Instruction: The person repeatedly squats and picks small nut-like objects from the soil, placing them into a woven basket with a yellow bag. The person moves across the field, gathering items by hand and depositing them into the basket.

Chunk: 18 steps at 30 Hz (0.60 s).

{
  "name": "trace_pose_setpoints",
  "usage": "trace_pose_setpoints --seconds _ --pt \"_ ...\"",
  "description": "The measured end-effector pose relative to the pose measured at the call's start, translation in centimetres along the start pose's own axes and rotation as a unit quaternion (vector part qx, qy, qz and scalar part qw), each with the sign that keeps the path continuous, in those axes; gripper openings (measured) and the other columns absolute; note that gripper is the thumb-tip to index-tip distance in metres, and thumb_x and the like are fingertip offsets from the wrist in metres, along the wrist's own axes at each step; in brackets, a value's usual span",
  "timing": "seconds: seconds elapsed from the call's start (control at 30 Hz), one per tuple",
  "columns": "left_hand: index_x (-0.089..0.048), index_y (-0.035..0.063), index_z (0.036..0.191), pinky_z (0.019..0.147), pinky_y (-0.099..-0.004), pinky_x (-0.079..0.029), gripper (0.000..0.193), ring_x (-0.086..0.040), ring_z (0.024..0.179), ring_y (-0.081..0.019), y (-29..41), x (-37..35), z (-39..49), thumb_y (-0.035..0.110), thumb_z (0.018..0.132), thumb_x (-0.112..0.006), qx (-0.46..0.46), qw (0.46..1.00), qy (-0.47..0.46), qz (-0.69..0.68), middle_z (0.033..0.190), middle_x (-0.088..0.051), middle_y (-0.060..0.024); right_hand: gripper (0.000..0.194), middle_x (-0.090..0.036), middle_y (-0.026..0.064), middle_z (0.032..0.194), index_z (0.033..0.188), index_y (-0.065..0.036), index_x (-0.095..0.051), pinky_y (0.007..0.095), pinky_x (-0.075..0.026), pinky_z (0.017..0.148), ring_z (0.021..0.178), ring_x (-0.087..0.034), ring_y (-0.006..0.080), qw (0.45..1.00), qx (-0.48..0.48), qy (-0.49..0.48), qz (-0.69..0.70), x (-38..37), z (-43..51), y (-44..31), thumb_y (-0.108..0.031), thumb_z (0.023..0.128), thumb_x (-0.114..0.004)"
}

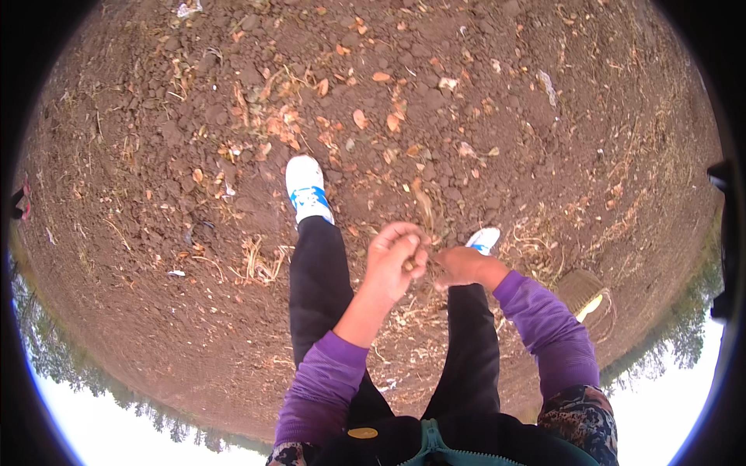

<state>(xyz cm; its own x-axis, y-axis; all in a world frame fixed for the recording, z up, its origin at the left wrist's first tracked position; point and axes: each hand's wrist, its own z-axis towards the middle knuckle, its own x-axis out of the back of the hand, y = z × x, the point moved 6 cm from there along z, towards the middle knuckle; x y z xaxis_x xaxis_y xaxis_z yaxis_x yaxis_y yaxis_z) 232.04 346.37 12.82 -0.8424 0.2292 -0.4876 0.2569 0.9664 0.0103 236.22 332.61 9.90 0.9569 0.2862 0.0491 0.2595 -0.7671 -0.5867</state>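
Observation:
My left hand (395,259) is raised over the soil between my legs, its fingers curled around a small brownish-yellow thing (410,265). Most of that thing is hidden by the fingers, so I cannot tell what it is. Close to its right is my right hand (467,267), back upward, its fingers pointing at the left one. Those fingertips are blurred, and whether they pinch anything is unclear. Just beyond both hands, a blurred tan strip (424,204), perhaps dry plant matter, shows against the ground.
Brown, cloddy soil (192,134) carries dry leaves (359,119) and scraps of clear plastic (546,87). My white-and-blue shoes (306,183) stand on it. A clump of dry stalks (259,262) lies left. To the right sits a brown container or sack (577,288) with a yellow part.

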Motion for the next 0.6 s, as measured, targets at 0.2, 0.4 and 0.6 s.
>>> trace_pose_setpoints --seconds 0.2,0.4,0.6 --pt "-0.061 0.0066 0.096 0.049 -0.0294 -0.043 0.014 -0.058 0.066 -0.0163 1.2 -0.4 -0.4 0.0 0.088 -0.052 -0.008 0.997 -0.054 -0.054 0.091 -0.064 -0.0106 0.017 -0.063 0.0188 0.078 0.078 -0.006 -0.066 0.046 -0.051 0.07 0.077 -0.062 0.0377 0.956 0.018 0.259 -0.136 13.5 12.1 2.7 -0.021 0.072 -0.062" --pt "-0.061 0.0013 0.098 0.043 -0.0213 -0.037 0.01 -0.051 0.056 -0.0075 1.8 0.9 0.0 0.004 0.093 -0.052 0.012 0.996 0.076 0.044 0.085 -0.06 -0.0062 0.016 -0.068 0.0111 0.069 0.087 -0.006 -0.07 0.0329 -0.053 0.05 0.053 -0.065 0.0166 0.891 -0.047 0.366 0.264 28.6 27.8 2.4 -0.016 0.082 -0.057" --pt "-0.058 -0.001 0.101 0.044 -0.0206 -0.036 0.011 -0.05 0.057 -0.0071 3.7 0.3 -0.8 0.003 0.094 -0.051 -0.013 0.998 0.043 0.039 0.082 -0.056 -0.0061 0.016 -0.066 0.0144 0.095 0.09 -0.009 -0.068 0.0414 -0.053 0.077 0.091 -0.065 0.0317 0.849 -0.181 0.48 -0.129 31.9 34.6 -1.2 -0.018 0.085 -0.056"
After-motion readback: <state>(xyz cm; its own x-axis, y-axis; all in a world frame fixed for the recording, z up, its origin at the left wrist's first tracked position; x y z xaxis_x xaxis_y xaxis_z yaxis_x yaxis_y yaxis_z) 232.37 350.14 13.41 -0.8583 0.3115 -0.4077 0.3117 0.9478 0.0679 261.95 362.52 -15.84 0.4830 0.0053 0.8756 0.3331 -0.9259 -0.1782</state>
